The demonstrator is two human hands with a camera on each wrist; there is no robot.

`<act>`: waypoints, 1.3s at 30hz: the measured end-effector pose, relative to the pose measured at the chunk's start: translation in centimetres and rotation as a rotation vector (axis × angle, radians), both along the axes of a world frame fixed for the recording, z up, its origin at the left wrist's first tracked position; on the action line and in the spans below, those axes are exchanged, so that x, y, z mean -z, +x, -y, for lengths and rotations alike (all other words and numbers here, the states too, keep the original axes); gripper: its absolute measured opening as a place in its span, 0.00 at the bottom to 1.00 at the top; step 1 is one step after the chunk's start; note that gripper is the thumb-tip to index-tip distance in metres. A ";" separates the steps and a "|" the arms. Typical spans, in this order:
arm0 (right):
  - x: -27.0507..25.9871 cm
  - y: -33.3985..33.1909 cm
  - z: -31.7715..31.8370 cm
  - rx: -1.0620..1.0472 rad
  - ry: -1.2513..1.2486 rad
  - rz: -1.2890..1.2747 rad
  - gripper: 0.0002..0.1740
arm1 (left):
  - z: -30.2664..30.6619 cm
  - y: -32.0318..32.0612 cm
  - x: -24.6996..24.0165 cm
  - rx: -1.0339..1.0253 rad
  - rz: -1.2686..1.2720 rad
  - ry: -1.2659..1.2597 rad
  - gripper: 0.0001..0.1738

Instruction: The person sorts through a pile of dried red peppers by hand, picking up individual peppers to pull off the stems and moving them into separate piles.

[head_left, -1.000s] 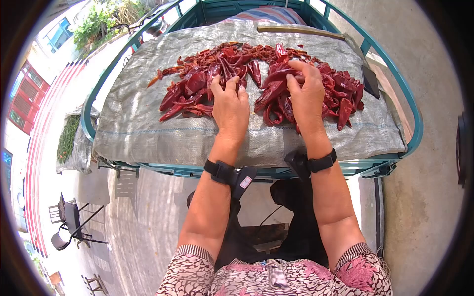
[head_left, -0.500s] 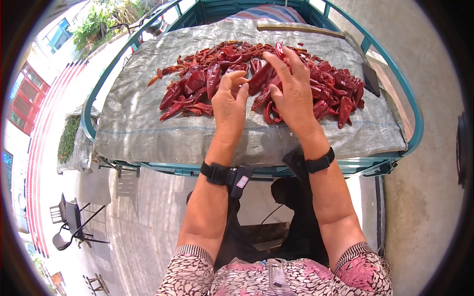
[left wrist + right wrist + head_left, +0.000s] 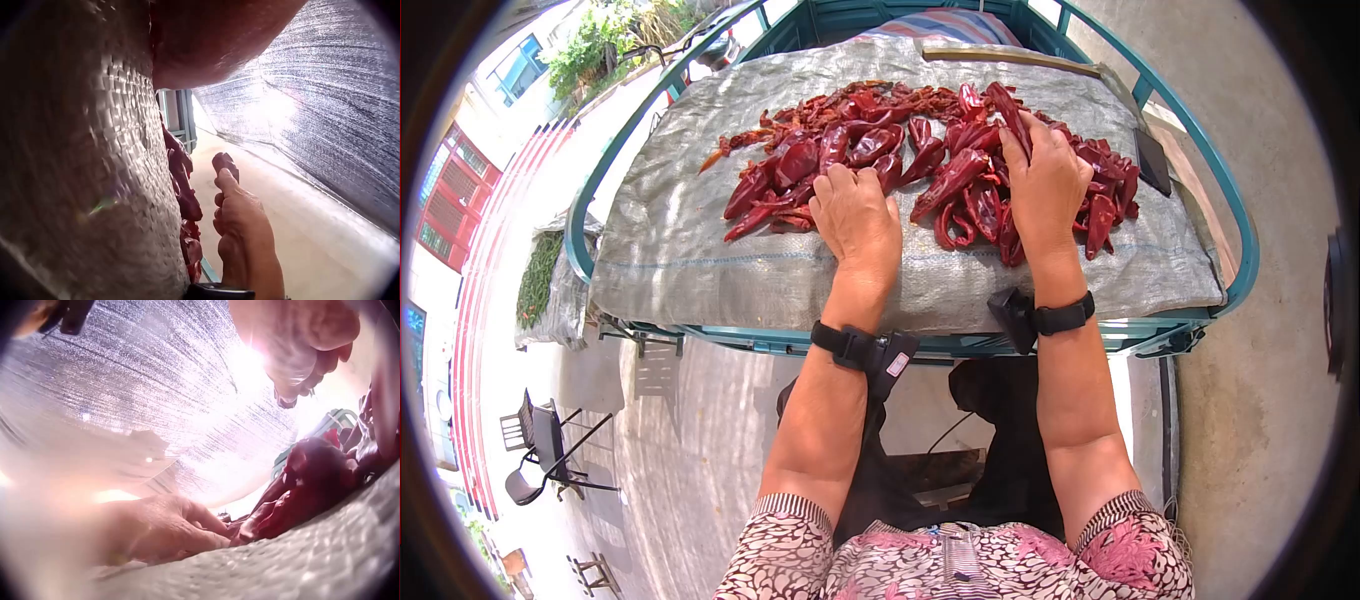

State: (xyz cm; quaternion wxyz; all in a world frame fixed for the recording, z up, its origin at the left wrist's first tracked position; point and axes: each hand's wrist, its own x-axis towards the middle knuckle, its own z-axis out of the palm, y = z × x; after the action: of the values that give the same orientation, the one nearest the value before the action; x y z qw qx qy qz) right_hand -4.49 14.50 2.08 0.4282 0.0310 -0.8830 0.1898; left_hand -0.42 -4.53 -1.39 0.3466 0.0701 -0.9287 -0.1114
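Dried red peppers lie heaped across a grey woven sheet. My left hand is low at the heap's near edge, knuckles up; in the right wrist view its thumb and fingers meet at a pepper's end. Under the palm, some of its grip is hidden from the head view. My right hand holds a long dark red pepper raised over the right part of the heap. The left wrist view shows that pepper's end sticking out of my right hand.
A teal rail runs round the cart bed. A wooden strip lies along the sheet's back edge, and a dark flat object rests at its right. Small shrivelled pepper pieces lie at the back left.
My right hand has moved right, away from the middle, with a pepper raised in it. My left hand has dropped lower onto the near edge of the heap, its fingers now curled down.
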 end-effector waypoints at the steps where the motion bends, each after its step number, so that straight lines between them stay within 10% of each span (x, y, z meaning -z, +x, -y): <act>1: 0.1 0.0 -0.1 0.035 0.016 -0.009 0.22 | -0.1 -0.2 0.0 -0.010 0.012 -0.008 0.16; 6: 1.0 -0.4 -0.4 0.092 0.074 -0.178 0.25 | 0.0 -0.8 0.4 0.025 -0.107 -0.021 0.12; 15: -0.7 2.0 2.4 -0.579 -0.106 -0.073 0.18 | -1.7 0.3 -0.5 0.494 -0.375 0.235 0.13; 25: 0.1 0.5 1.7 -0.313 -0.311 -0.085 0.21 | -0.6 -0.2 0.4 0.063 -0.161 0.007 0.18; 39: 0.1 0.6 1.5 -0.224 -0.183 -0.154 0.18 | 0.2 -1.8 0.6 0.123 -0.213 -0.066 0.14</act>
State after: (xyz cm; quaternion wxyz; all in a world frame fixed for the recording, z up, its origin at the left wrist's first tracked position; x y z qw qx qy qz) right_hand -3.86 12.98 1.97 0.4719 0.1047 -0.8174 0.3133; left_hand -2.22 -4.76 -2.01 0.4379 -0.0105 -0.8924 -0.1087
